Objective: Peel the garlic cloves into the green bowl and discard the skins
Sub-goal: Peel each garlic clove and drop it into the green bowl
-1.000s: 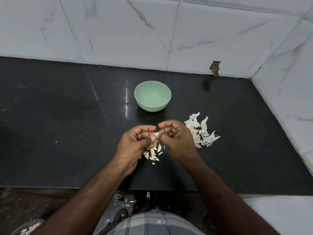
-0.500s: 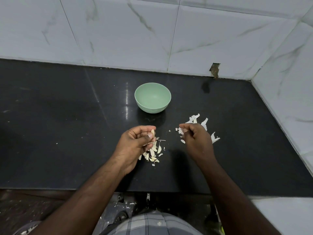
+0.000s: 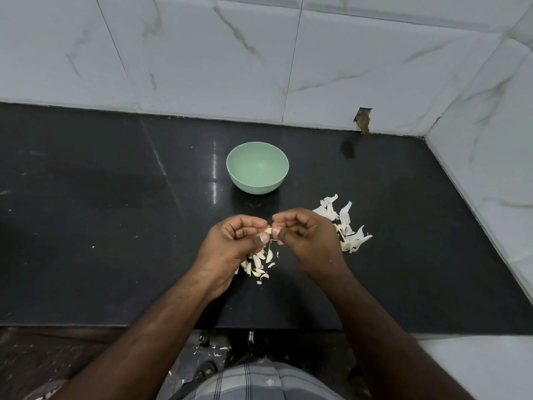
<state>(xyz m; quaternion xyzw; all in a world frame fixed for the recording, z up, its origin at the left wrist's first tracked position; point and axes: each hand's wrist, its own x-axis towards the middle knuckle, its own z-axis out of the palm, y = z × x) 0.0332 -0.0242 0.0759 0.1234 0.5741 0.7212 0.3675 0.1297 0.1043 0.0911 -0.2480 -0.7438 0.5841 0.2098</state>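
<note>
My left hand (image 3: pixel 230 243) covers part of the garlic cloves (image 3: pixel 261 262) at its five o'clock; the clove (image 3: pixel 268 230) I pinch barely shows.

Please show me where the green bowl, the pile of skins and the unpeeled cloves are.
green bowl (image 3: pixel 257 184): head view, outer wall.
pile of skins (image 3: pixel 350 235): head view, middle.
unpeeled cloves (image 3: pixel 261 262): head view, middle of heap.

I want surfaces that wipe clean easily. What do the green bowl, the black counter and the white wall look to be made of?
The round pale green bowl looks like matte plastic or melamine: even colour, soft sheen, ridged base. The black counter seems to be polished stone, perhaps granite: it gives mirror-like reflections of light. The white wall looks like glossy ceramic tile with grey marble-style veins and visible grout lines.
</note>
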